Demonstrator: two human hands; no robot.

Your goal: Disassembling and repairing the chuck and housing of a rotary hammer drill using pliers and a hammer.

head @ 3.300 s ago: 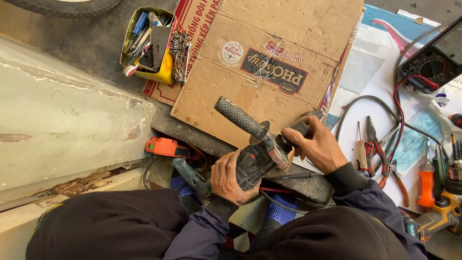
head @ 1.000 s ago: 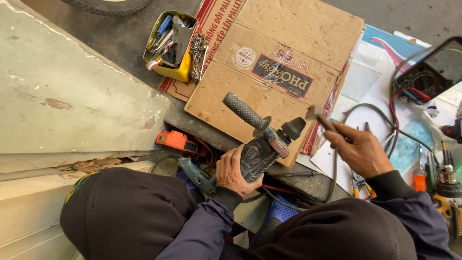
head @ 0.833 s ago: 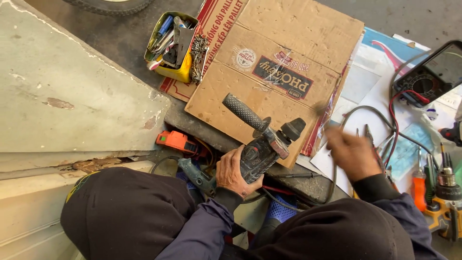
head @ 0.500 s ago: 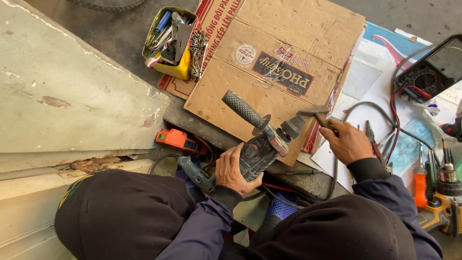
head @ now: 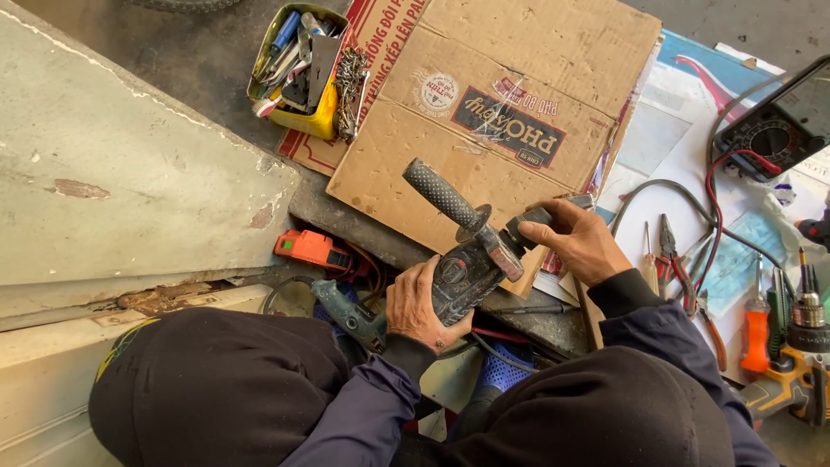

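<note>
Rotary hammer drill (head: 462, 272) lies above the cardboard (head: 510, 112); left hand (head: 421, 304) wraps its body, right hand (head: 577, 240) closes over the chuck, hiding its tip.

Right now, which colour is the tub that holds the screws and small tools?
Yellow; the tub shows best in the head view, at the top left.

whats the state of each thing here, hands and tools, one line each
left hand: gripped around the drill body
right hand: closed over the drill's front end
rotary hammer drill: held off the ground, side handle pointing up and away
yellow tin: open, full of small tools and screws
cardboard sheet: lying flat
multimeter: leads plugged in
cordless drill: lying on its side
</note>
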